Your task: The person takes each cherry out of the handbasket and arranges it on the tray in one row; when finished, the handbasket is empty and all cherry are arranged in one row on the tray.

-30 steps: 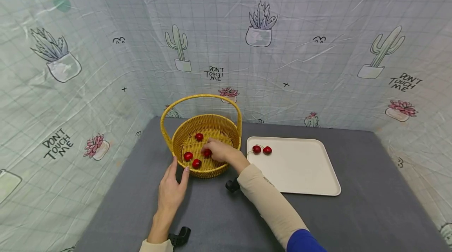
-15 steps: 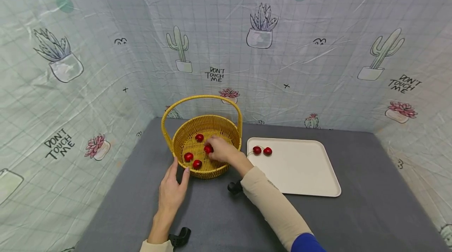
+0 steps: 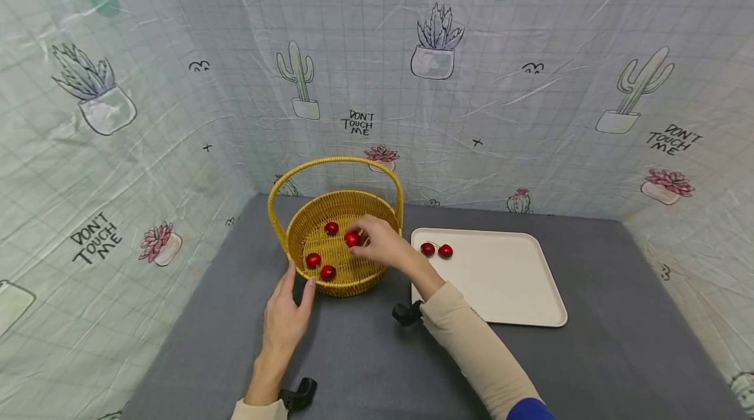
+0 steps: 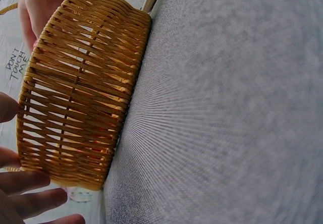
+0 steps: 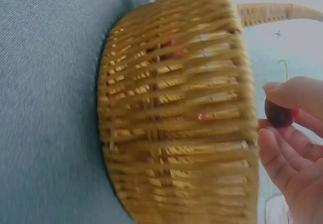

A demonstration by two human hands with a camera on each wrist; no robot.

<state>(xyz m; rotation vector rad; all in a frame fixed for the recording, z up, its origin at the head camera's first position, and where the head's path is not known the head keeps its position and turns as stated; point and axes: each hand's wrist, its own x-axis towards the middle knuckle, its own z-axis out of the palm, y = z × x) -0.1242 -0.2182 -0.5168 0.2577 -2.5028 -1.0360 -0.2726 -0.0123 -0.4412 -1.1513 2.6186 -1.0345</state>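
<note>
A yellow woven basket [image 3: 347, 289] with a tall arched handle stands on the grey cloth. Thumb and fingertips of my right hand [image 3: 383, 243] pinch a red cherry [image 3: 351, 239] over the inside of the basket. In the right wrist view that cherry [image 5: 277, 114] shows its thin green stem and sits above the rim. Three more cherries lie on the basket floor, one of them a cherry [image 3: 328, 273] near the front. My left hand [image 3: 285, 322] touches the basket's front left rim, its fingers spread and fairly straight; the left wrist view shows them against the woven wall.
Right of the basket lies a cream rectangular tray [image 3: 495, 282]. Two cherries with stems, including a cherry [image 3: 445, 251], rest at its back left corner. Behind the table hangs a curtain [image 3: 471, 99] printed with cacti.
My right hand has lifted the pinched cherry off the basket floor and drawn back slightly up and to the right. My left hand stays at the rim.
</note>
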